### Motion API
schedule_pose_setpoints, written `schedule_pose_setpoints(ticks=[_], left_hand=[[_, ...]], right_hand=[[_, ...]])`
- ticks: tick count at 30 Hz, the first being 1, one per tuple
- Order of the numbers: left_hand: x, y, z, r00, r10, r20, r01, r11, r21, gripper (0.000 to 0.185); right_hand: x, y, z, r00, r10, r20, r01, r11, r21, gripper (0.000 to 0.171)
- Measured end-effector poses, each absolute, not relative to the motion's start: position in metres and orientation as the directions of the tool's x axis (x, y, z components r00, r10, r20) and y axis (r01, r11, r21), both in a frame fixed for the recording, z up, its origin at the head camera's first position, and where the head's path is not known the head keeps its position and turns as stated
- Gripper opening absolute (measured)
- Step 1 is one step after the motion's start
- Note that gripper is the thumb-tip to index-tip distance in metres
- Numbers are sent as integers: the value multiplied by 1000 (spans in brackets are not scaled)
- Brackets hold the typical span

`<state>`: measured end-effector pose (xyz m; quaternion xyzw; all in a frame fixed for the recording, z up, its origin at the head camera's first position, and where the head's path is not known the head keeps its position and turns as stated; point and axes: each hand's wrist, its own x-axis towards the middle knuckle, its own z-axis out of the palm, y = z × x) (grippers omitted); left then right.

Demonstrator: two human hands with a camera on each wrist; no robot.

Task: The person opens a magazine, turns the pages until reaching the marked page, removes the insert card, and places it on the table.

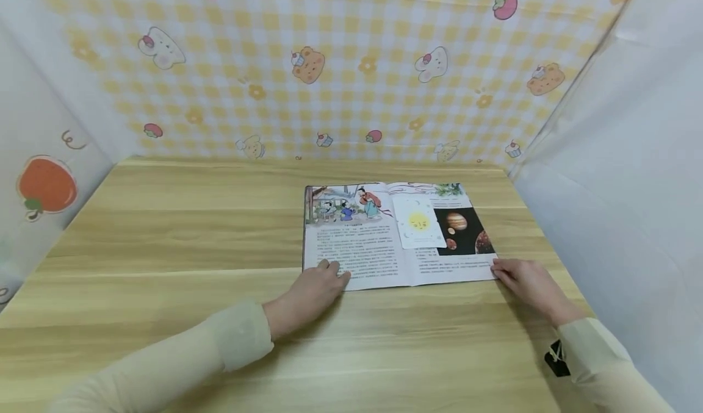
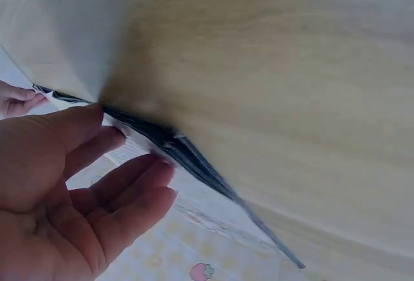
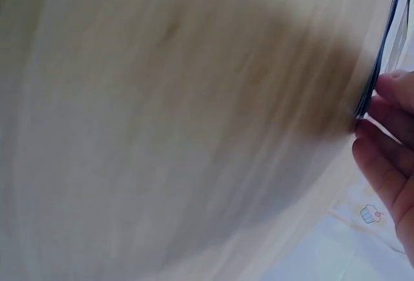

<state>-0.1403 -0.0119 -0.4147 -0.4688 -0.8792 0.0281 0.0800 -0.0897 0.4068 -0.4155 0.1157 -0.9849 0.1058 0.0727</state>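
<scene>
An open magazine lies on the wooden table, with drawn figures on its left page and planets on its right. A white card with a smiling yellow sun lies on the right page near the fold. My left hand rests at the lower left of the magazine, fingers relaxed on the page; in the left wrist view its thumb touches the magazine's edge. At the lower right corner, my right hand pinches the magazine between thumb and fingers. The right wrist view shows those fingertips at the corner.
A black clip-like object lies on the table beside the right sleeve, partly hidden by it. A yellow checked cloth with cartoon animals hangs behind the table. White cloth hangs at the right side.
</scene>
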Motion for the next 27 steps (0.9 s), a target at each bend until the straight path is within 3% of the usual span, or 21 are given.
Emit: schedule_pose_setpoints(ticks=[7, 13, 27], left_hand=[[-149, -13, -416, -559, 825, 87, 828, 560, 19, 21], [-150, -2, -410, -580, 813, 53, 814, 580, 15, 6], [-147, 8, -405, -613, 789, -44, 788, 615, 37, 11]], right_hand=[[-103, 391, -404, -986, -154, 68, -163, 975, -153, 7], [-113, 378, -397, -997, -76, 15, -77, 992, -104, 9], [-162, 327, -394, -997, 71, -20, 74, 959, -273, 27]])
